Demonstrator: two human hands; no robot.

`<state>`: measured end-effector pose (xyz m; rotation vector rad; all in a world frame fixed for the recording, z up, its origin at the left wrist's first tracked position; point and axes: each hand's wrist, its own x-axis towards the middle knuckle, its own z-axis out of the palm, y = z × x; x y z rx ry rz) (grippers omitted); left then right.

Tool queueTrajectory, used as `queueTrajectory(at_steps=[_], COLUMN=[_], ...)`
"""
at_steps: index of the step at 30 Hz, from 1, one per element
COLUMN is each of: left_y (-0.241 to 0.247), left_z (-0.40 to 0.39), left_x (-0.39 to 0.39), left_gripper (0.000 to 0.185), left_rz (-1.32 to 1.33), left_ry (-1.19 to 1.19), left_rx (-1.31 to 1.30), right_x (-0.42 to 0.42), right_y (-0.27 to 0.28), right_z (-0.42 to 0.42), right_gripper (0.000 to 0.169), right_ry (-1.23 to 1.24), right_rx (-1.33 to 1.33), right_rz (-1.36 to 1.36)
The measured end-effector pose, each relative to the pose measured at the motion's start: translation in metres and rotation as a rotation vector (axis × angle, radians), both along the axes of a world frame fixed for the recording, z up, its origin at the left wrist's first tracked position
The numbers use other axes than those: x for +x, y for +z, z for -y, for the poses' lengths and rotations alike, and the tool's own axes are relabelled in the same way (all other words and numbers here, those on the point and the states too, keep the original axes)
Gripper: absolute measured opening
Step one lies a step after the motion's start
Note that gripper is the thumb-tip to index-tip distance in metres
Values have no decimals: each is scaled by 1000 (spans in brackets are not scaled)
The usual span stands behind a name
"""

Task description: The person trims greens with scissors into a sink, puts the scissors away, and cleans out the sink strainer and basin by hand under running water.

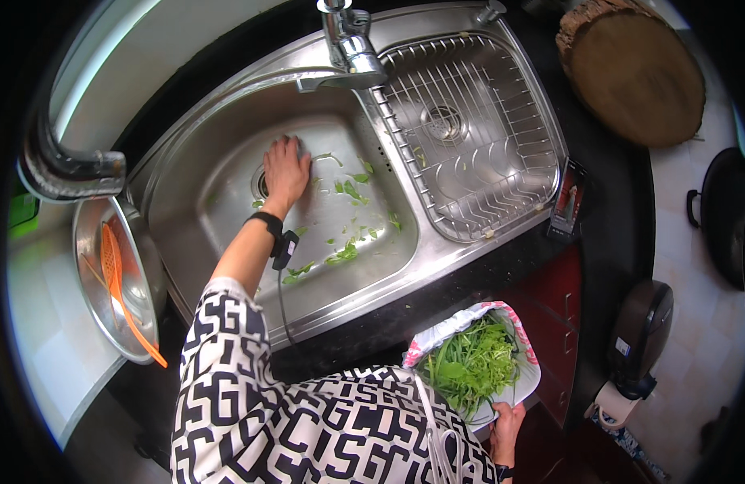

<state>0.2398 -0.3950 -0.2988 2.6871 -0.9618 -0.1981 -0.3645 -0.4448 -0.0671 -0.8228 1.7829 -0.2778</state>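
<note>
My left hand [285,171] lies palm down on the floor of the stainless steel sink [324,130], beside and partly over the drain [262,183]; nothing shows in it, though its palm is hidden. Green leaf scraps [346,251] are scattered over the basin floor to its right. My right hand [507,423] grips the near rim of a bin [531,380] lined with a white and red plastic bag [448,327]. Leafy greens and stems [478,363] fill the bin, which is held at the counter's front edge, against my patterned top.
A chrome faucet [354,57] stands behind the sink. The right basin holds a wire dish rack [469,163]. At left, a metal bowl [136,290] contains an orange slotted spoon [112,260]. To the right are a small box [569,196], a round wooden chopping block [639,78] and a black pan [723,218].
</note>
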Motion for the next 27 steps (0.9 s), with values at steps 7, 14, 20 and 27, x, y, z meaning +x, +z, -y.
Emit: queueTrajectory(at_steps=[7,14,20,27], left_y=[-31,16,36,13], left_z=[44,-24,-13,40], left_x=[-91,-71,-44,-140], left_gripper=[61,42,29,26], left_rz=[-155,-190,-58,-290], left_ry=[-308,-1161,-757,-1004], left_rx=[-180,54,-23,-286], right_x=[27,15,8,23], right_y=[19,12,-4,5], right_z=[7,5,-6,0], right_gripper=[34,40,38,30], right_ry=[-33,-77,-93,-94], right_rx=[40,82,-69,-14], right_rz=[12,54,51,26])
